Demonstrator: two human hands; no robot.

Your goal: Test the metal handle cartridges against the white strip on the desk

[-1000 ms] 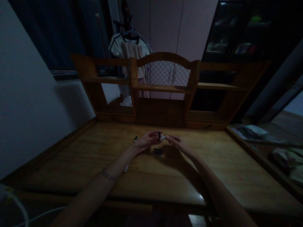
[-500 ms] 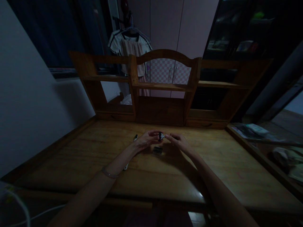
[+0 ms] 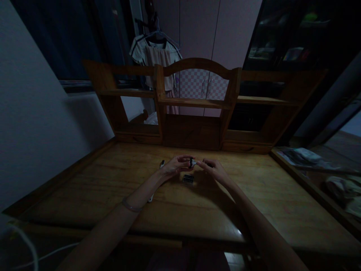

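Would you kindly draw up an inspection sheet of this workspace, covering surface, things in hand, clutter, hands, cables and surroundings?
Surface: glossy tan wooden desk, dimly lit, glare near its front edge.
Things in hand: small black-and-silver object; too dim to identify.
Clutter: small dark rectangular item on the desk; slim white dark-tipped stick, partly hidden.
Hands: bare left hand grips the object's black part; bare right hand has fingertips at its silver end.
Cables: white cable, lower left.
Surroundings: brown wooden shelf unit behind; pale hanging clothes beyond.
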